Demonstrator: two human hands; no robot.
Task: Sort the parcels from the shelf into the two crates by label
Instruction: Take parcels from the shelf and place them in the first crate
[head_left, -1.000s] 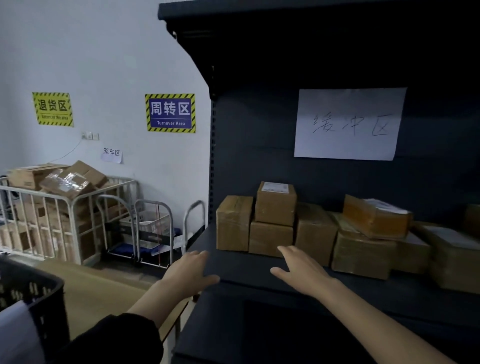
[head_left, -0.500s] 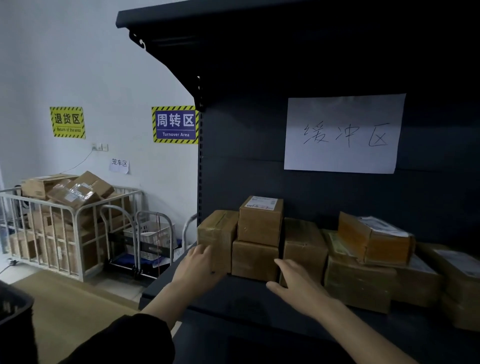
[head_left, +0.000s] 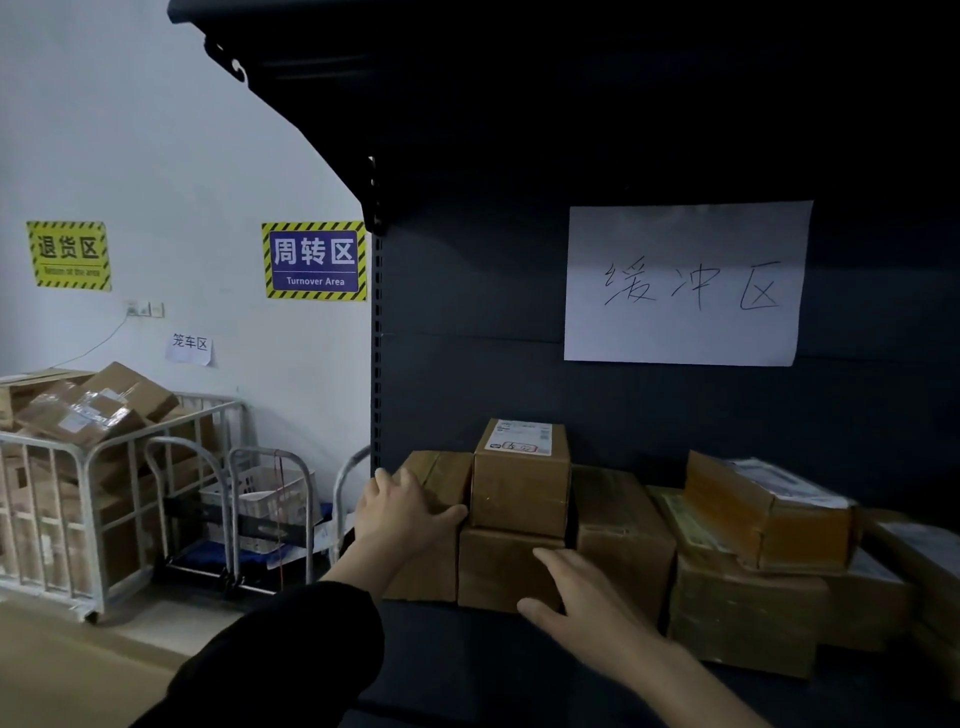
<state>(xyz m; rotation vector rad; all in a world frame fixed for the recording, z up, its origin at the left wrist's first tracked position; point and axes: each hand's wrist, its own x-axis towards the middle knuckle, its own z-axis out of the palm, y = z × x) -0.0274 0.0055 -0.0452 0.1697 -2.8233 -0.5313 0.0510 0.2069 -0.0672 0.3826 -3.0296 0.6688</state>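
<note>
Several brown cardboard parcels stand in a row on the dark shelf (head_left: 467, 660). My left hand (head_left: 402, 512) lies flat against the front of the leftmost parcel (head_left: 441, 473), fingers spread. Beside it, a parcel with a white label on top (head_left: 522, 480) sits on a lower parcel (head_left: 498, 569). My right hand (head_left: 587, 605) is open at the lower parcel's front right corner, holding nothing. Further right are a tall parcel (head_left: 621, 530) and a tilted labelled parcel (head_left: 763, 514) on a bigger one (head_left: 743, 613). Neither crate is in view.
A white paper sign (head_left: 685, 283) hangs on the shelf's back panel. Left of the shelf stand a metal cage trolley (head_left: 98, 499) piled with cardboard boxes and hand carts (head_left: 260, 514). Yellow-and-black area signs (head_left: 314, 260) hang on the white wall.
Both hands have reached forward to the parcels. The left hand now touches the leftmost parcel, and the right hand has arrived at the lower stacked parcel. The view has come closer to the shelf.
</note>
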